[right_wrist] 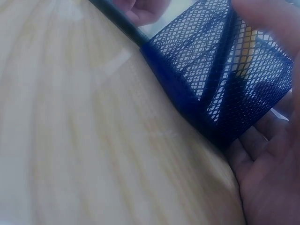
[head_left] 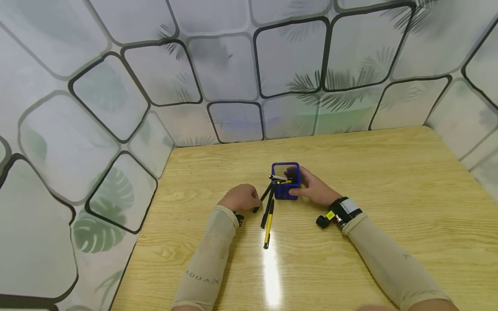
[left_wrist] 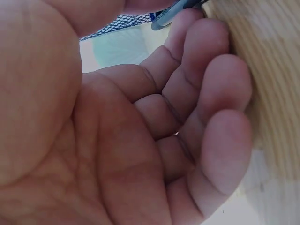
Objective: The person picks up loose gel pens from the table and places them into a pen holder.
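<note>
My right hand [head_left: 316,190] holds a blue mesh pen holder [head_left: 285,193], thumb on its near side and fingers round the back. A white pen [head_left: 278,177] and a yellow pen [head_left: 285,182] stick up at its opening. To the left, my left hand [head_left: 242,198] pinches a black pen [head_left: 265,193] near its lower end, low over the table. In the left wrist view, that hand's fingers [left_wrist: 227,150] are curled, and a dark pen end [left_wrist: 169,16] shows by thumb and forefinger. Another black pen [head_left: 266,216] and a yellow-and-black pen [head_left: 269,229] lie between my hands.
The wooden table [head_left: 369,172] reaches back to a patterned wall [head_left: 233,69], with more wall at the left and right. A wrist camera [head_left: 324,221] on a black strap juts from my right wrist, close over the tabletop.
</note>
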A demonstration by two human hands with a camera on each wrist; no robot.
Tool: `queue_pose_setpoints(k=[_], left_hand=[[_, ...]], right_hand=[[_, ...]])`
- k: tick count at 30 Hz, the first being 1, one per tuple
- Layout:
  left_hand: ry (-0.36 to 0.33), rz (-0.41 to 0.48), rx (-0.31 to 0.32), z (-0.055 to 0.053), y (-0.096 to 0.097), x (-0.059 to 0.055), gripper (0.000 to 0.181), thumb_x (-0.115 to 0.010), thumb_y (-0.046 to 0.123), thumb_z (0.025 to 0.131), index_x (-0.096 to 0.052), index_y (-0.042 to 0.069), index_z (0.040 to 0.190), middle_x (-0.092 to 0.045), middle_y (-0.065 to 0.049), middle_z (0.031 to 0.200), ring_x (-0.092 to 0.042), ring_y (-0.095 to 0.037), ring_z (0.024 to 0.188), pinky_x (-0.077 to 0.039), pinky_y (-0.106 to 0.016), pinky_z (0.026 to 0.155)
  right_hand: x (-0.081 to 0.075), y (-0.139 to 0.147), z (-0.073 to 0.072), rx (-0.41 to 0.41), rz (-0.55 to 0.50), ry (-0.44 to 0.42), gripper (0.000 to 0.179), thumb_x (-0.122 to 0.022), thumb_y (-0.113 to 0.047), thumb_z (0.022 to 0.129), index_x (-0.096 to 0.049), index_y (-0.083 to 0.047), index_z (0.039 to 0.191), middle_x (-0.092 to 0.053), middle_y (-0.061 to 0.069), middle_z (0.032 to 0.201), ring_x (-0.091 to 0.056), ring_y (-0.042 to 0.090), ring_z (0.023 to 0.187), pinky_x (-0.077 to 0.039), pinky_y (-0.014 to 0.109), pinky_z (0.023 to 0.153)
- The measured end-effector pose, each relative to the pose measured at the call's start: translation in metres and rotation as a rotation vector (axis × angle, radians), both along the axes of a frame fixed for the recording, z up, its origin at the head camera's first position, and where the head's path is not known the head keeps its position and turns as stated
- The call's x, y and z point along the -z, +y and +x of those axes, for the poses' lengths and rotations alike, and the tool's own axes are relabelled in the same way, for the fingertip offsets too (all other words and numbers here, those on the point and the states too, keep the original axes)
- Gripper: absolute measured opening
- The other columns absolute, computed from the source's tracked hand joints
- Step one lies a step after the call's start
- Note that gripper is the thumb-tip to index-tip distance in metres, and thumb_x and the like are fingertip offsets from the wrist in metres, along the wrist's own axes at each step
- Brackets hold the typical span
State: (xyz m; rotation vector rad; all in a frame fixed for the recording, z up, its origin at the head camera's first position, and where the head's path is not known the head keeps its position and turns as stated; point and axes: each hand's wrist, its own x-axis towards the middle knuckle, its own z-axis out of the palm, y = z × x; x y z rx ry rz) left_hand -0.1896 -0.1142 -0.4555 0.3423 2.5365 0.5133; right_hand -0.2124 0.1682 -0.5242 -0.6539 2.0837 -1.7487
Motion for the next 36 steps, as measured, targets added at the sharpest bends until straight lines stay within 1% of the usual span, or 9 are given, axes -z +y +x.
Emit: queue_pose_setpoints(k=[3,11,15,18,22,24,30,33,36], left_hand=[[-0.001,0.010,-0.004,0.001,-0.001,0.000,0.030,-0.073,0.029,0.097,-0.070,0.014,0.071,-0.047,0.006,0.056,-0.037,-0.010,0.049,-0.036,-0.030,0.052],[-0.009,-0.011,0.028,0.000,-0.003,0.001,0.045,-0.075,0.035,0.094,-0.055,0.020,0.057,-0.038,0.008,0.051,-0.031,-0.010,0.047,-0.031,-0.029,0.049],[-0.006,0.001,0.006,0.000,-0.004,0.000,0.041,-0.076,0.030,0.093,-0.058,0.019,0.057,-0.039,0.008,0.050,-0.033,-0.009,0.046,-0.032,-0.029,0.048],[0.021,0.004,-0.010,-0.001,-0.006,-0.001,0.043,-0.074,0.027,0.093,-0.056,0.019,0.055,-0.038,0.008,0.048,-0.032,-0.010,0.045,-0.031,-0.029,0.047],[0.090,0.003,-0.027,-0.004,-0.010,-0.001,0.047,-0.071,0.027,0.093,-0.051,0.021,0.051,-0.036,0.008,0.047,-0.030,-0.010,0.045,-0.027,-0.028,0.046],[0.134,0.014,-0.047,-0.005,-0.012,-0.001,0.044,-0.071,0.027,0.093,-0.053,0.019,0.054,-0.040,0.007,0.050,-0.033,-0.011,0.046,-0.029,-0.028,0.047],[0.278,0.089,-0.137,-0.007,-0.017,-0.006,0.017,-0.071,0.029,0.097,-0.070,0.016,0.086,-0.066,0.004,0.080,-0.057,-0.014,0.063,-0.047,-0.032,0.061],[0.350,0.154,-0.178,-0.006,-0.017,-0.009,0.014,-0.068,0.028,0.098,-0.071,0.014,0.097,-0.072,0.000,0.090,-0.061,-0.015,0.068,-0.051,-0.034,0.065],[0.430,0.222,-0.216,-0.006,-0.017,-0.011,0.013,-0.065,0.027,0.099,-0.069,0.014,0.101,-0.073,0.000,0.094,-0.062,-0.014,0.066,-0.051,-0.034,0.064]], right_hand=[[0.000,-0.001,0.000,0.003,0.007,0.003,0.077,-0.077,-0.018,0.096,-0.033,-0.009,0.158,-0.040,0.016,0.161,-0.029,0.038,0.153,-0.017,0.061,0.123],[-0.001,-0.003,0.000,0.007,0.020,-0.005,0.078,-0.077,-0.020,0.095,-0.032,-0.012,0.159,-0.038,0.014,0.163,-0.027,0.037,0.154,-0.016,0.062,0.123],[-0.001,-0.003,0.000,0.011,0.021,-0.003,0.079,-0.078,-0.020,0.095,-0.033,-0.012,0.159,-0.039,0.013,0.163,-0.027,0.037,0.154,-0.016,0.062,0.123],[0.000,-0.003,-0.001,0.015,0.021,0.000,0.079,-0.078,-0.020,0.095,-0.033,-0.012,0.159,-0.039,0.013,0.162,-0.028,0.037,0.154,-0.017,0.062,0.123],[0.001,-0.002,-0.002,0.015,0.017,-0.001,0.078,-0.078,-0.018,0.095,-0.033,-0.012,0.159,-0.040,0.013,0.161,-0.029,0.037,0.153,-0.018,0.062,0.123],[0.002,-0.002,-0.002,0.013,0.012,-0.001,0.078,-0.078,-0.017,0.095,-0.034,-0.011,0.158,-0.040,0.014,0.161,-0.030,0.037,0.153,-0.018,0.062,0.122],[0.002,0.000,-0.002,0.012,0.011,0.002,0.076,-0.078,-0.019,0.095,-0.035,-0.012,0.157,-0.041,0.014,0.161,-0.031,0.036,0.152,-0.020,0.060,0.123],[0.001,0.000,-0.001,0.013,0.012,-0.007,0.076,-0.078,-0.020,0.095,-0.035,-0.013,0.157,-0.041,0.013,0.161,-0.031,0.035,0.152,-0.020,0.060,0.123],[0.001,0.001,0.000,0.008,0.008,-0.007,0.076,-0.077,-0.020,0.095,-0.034,-0.013,0.158,-0.040,0.014,0.161,-0.030,0.036,0.152,-0.019,0.060,0.123]])
